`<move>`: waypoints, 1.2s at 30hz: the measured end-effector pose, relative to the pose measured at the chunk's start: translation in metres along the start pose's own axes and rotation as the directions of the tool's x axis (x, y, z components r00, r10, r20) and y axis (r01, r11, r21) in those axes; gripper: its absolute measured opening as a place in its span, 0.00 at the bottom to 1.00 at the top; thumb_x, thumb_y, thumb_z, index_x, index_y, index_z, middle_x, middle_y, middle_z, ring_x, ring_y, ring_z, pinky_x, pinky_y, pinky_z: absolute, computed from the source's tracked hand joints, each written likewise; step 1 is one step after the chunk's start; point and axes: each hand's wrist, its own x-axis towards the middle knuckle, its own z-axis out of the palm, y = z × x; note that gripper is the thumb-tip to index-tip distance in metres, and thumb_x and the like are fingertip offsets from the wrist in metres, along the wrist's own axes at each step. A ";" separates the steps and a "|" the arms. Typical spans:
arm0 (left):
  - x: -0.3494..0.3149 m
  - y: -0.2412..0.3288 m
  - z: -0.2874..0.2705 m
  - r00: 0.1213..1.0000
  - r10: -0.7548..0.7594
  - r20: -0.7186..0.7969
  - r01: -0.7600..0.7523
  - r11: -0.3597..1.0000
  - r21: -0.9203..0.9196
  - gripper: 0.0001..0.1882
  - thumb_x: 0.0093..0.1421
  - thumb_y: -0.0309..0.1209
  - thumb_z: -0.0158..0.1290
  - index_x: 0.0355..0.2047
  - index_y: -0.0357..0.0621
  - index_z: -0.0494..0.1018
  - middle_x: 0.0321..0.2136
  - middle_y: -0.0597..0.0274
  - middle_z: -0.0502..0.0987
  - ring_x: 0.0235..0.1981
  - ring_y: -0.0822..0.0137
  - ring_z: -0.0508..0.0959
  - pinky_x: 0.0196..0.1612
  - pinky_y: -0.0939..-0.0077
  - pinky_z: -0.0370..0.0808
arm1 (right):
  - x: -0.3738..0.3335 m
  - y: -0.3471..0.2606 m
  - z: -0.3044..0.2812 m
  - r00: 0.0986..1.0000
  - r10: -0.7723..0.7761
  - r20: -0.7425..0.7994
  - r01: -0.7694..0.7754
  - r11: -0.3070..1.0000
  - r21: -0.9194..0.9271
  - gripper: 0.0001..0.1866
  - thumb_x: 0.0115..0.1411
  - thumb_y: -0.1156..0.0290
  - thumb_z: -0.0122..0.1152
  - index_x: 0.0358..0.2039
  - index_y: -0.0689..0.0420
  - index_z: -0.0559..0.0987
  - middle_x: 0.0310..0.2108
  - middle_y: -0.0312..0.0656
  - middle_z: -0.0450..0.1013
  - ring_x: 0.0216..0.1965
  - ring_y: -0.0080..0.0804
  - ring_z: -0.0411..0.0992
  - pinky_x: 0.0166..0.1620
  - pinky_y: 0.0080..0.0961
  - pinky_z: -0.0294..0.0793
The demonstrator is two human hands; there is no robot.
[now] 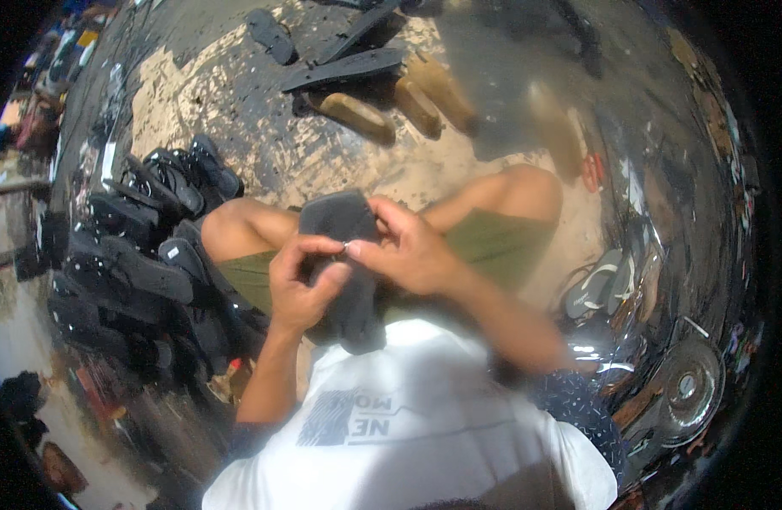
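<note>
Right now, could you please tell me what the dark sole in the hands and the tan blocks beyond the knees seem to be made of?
Dark sole: probably foam or rubber with a matte finish, as its surface looks dull. Tan blocks: perhaps smooth wood, judging by their yellowish-brown colour and rounded form, though plastic is possible.

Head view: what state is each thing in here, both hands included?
Dark sole: in the hands, above the lap.
Left hand: bent, at the sole; exact grip unclear.
Right hand: bent, at the sole; exact grip unclear.
Black footwear: heaped at left.
Sandals: pale straps fitted.
Tan blocks: lying down.
Red-handled tool: too blurred to tell open or shut.
</note>
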 end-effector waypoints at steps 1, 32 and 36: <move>0.001 -0.001 0.001 0.998 0.064 -0.009 -0.064 0.997 0.051 0.06 0.64 0.25 0.61 0.40 0.39 0.78 0.35 0.63 0.81 0.37 0.75 0.78 0.42 0.79 0.74 | -0.001 -0.001 0.003 1.000 -0.007 -0.014 0.007 1.000 0.007 0.23 0.67 0.75 0.61 0.59 0.66 0.66 0.46 0.43 0.76 0.45 0.22 0.75 0.45 0.19 0.80; 0.070 -0.059 -0.089 0.833 0.125 -0.539 0.158 0.880 0.448 0.29 0.70 0.42 0.39 0.56 0.26 0.71 0.29 0.30 0.76 0.33 0.39 0.81 0.36 0.58 0.74 | 0.009 -0.007 -0.002 0.956 -0.160 -0.246 0.115 0.975 -0.191 0.32 0.61 0.59 0.64 0.60 0.66 0.71 0.48 0.47 0.77 0.49 0.31 0.75 0.53 0.28 0.75; 0.069 -0.038 -0.073 0.862 0.077 -0.501 0.197 0.859 0.472 0.32 0.70 0.47 0.36 0.59 0.28 0.69 0.43 0.30 0.79 0.44 0.35 0.79 0.45 0.57 0.74 | -0.014 -0.001 0.029 0.958 -0.236 -0.160 0.161 0.911 -0.380 0.33 0.61 0.61 0.66 0.61 0.68 0.70 0.47 0.50 0.77 0.49 0.36 0.77 0.52 0.31 0.77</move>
